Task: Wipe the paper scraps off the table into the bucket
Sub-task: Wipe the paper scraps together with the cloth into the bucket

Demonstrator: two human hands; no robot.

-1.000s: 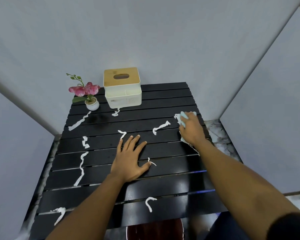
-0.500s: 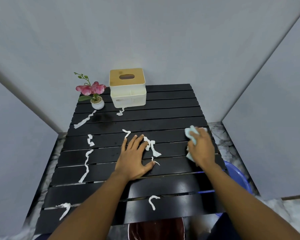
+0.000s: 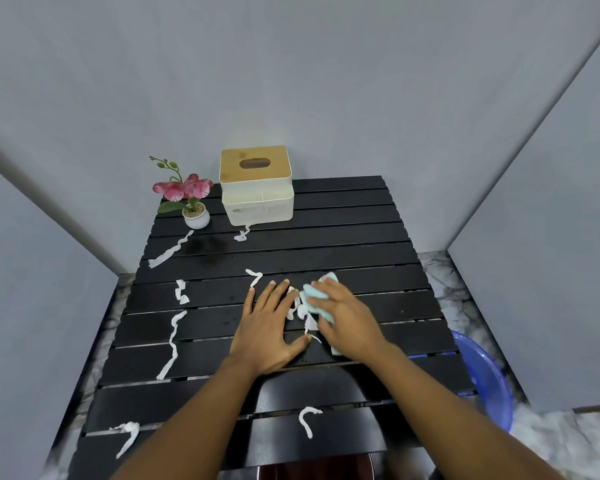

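- The right hand (image 3: 347, 323) presses a pale blue cloth (image 3: 317, 297) flat on the black slatted table (image 3: 343, 244), fingers curled over it, near the middle of the top.
- The left hand (image 3: 269, 327) lies flat with fingers spread just beside it at 9 o'clock, palm down, pinching nothing.
- A small heap of paper scraps (image 3: 300, 311) sits bunched between the two hands, touching the cloth's edge.
- My reading: the step in hand is gathering, with the cloth herding scraps into a pile against the left hand as a stop.
- The bucket (image 3: 482, 379) is a blue tub on the floor at 4 o'clock from the hands, just past the table's right edge and lower than the top.
- The next move likely calls for driving the heap toward 3 or 4 o'clock, over that edge, without letting bits drop through the slat gaps.
- Much is left: a long strip (image 3: 171, 344) and a short one (image 3: 181, 292) at 9 o'clock, another (image 3: 170, 249) at 10 o'clock, one (image 3: 241, 235) at 12 o'clock by the tissue box (image 3: 257, 188), one (image 3: 255, 277) just past the left fingertips, and two near the front edge (image 3: 307, 420) (image 3: 127, 438).
- A potted flower (image 3: 191, 199) stands at 11 o'clock, beside the box.
- Most of the cloth is hidden under the right hand, so its size is unclear.
- The bucket is partly cut off by the table and wall panel; its inside cannot be made out.
- A dark reddish thing (image 3: 312, 471) at 6 o'clock below the table is cut off by the frame; I cannot tell what it is.
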